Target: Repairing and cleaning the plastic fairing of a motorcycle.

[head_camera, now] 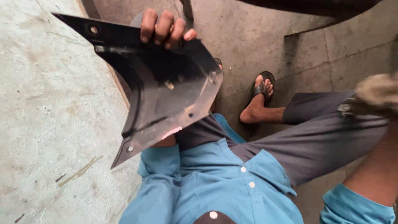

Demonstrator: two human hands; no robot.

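Note:
My left hand (165, 28) grips the top edge of a black plastic panel (166, 89), a curved vehicle cover with screw holes and dusty smears, held up in front of my chest. Its fingers curl over the rim; the palm is hidden behind the panel. My right hand (375, 96) is at the right edge, blurred, closed around a brownish rag (379, 89). The rag is well apart from the panel.
I sit with grey trousers (315, 137) and a blue shirt (215, 186); my foot in a black sandal (262, 89) rests on the concrete floor (257, 37). A pale, stained wall or slab (49, 124) fills the left side.

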